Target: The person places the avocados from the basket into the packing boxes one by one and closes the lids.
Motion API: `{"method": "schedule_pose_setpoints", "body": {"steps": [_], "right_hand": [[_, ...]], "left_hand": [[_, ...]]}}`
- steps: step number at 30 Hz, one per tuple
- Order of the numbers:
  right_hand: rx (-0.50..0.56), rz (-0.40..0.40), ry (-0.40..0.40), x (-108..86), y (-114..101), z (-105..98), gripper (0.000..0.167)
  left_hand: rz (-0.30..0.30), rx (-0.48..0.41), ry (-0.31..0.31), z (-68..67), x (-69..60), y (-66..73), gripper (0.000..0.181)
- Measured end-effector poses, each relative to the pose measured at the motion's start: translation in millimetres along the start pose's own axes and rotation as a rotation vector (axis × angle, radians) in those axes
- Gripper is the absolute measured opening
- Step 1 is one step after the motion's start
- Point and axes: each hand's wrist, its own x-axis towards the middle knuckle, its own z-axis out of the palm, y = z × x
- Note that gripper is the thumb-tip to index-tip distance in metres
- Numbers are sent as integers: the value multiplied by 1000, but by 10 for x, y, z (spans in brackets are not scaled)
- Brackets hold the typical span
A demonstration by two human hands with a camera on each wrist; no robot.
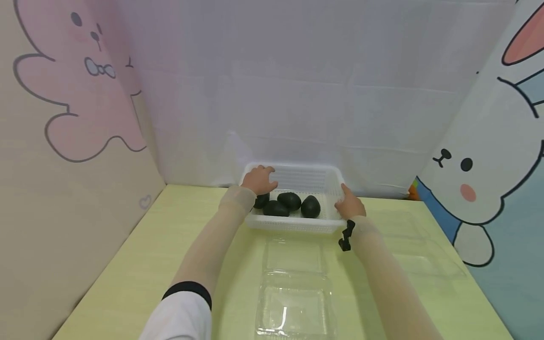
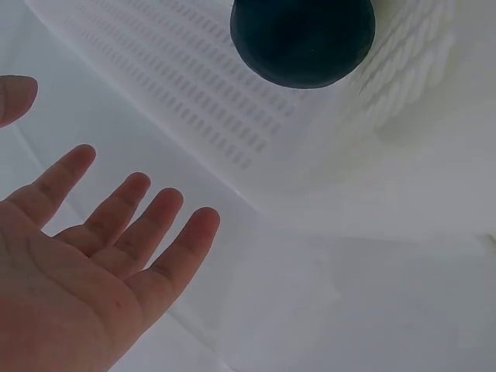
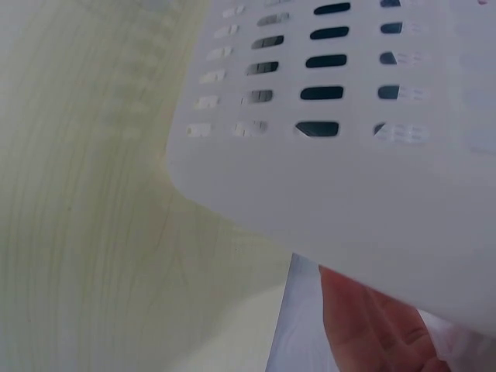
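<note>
A white plastic basket (image 1: 293, 224) stands at the back of the table against the white backdrop. Several dark green avocados (image 1: 310, 207) lie in its left and middle part. My left hand (image 1: 258, 180) is over the basket's left end, its fingers extended and apart; in the left wrist view nothing is in that hand, and one avocado (image 2: 304, 39) appears beyond the fingertips. At the basket's right end, my right hand (image 1: 351, 204) grips the side wall. From the right wrist, the slotted wall (image 3: 310, 186) hides part of the hand (image 3: 372, 325).
An opened clear plastic clamshell box (image 1: 295, 307) lies on the pale yellow table (image 1: 178, 236) in front of the basket. Another clear container (image 1: 418, 257) is faintly visible at the right. Printed cartoon panels (image 1: 480, 179) and the backdrop (image 1: 293, 108) enclose the table.
</note>
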Motion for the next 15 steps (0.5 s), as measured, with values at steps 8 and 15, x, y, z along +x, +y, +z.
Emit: {"method": "schedule_pose_setpoints", "body": {"steps": [8, 15], "right_hand": [[-6, 15, 11, -50, -70, -2, 74], [-28, 8, 21, -54, -66, 14, 73]], "left_hand": [[12, -40, -28, 82, 85, -64, 54], [36, -89, -124, 227, 255, -135, 51]]}}
